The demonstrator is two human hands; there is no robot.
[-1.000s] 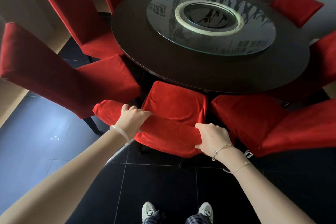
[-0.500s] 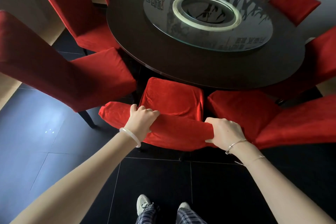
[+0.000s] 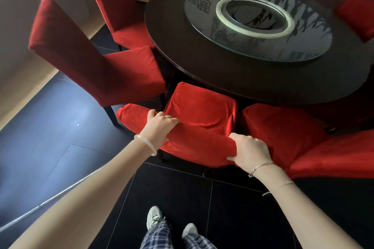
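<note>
Gripping red chair back [image 3: 202, 145]: left hand [image 3: 159, 127], right hand [image 3: 250, 152] both clamped; writing reflected in glass turntable [image 3: 204, 20] unreadable.

Single view, worn on your head. You stand on the near side of the round table [image 3: 166, 26] and look forward and steeply down across it. The lens is wide: the table's rim bows and its far side reaches the top edge. The red chair [image 3: 202, 105] tucked against the table sits close, at the end of your outstretched arms, with your left hand [image 3: 159, 125] and right hand [image 3: 249, 153] gripping its back. Your shoes [image 3: 154, 216] lie farthest from the table, at the bottom edge.
</note>
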